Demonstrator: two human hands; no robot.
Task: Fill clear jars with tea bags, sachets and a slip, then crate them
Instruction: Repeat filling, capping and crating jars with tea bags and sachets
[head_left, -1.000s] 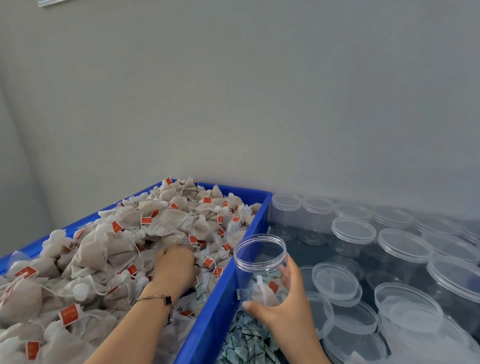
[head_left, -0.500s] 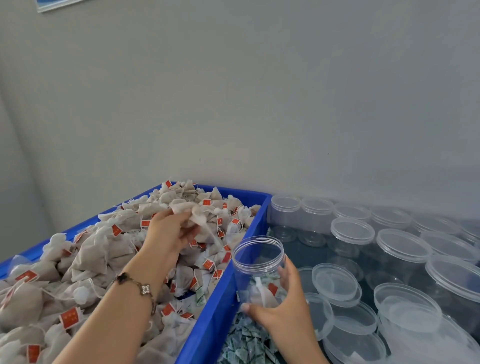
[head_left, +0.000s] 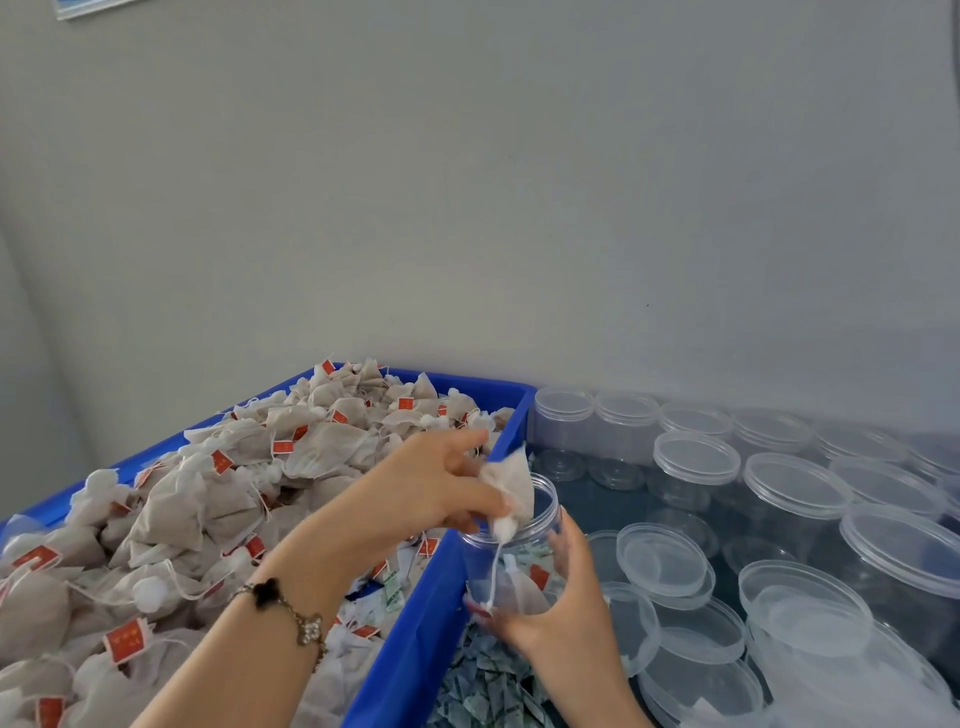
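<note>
Blue crate (head_left: 415, 639) beside clear jar (head_left: 511, 551); right hand (head_left: 558, 608) grips it, left hand (head_left: 431, 493) pinches tea bag (head_left: 511, 486)

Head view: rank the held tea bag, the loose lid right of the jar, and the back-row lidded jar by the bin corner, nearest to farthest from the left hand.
1. Tea bag, in the left hand, over the open jar.
2. Loose lid, right of the jar.
3. Back-row jar, by the wall, beside the blue bin corner.

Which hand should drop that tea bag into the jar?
The left hand. It already pinches the tea bag right over the open jar. The right hand grips the jar's side, holding it upright, so it isn't free.
</note>
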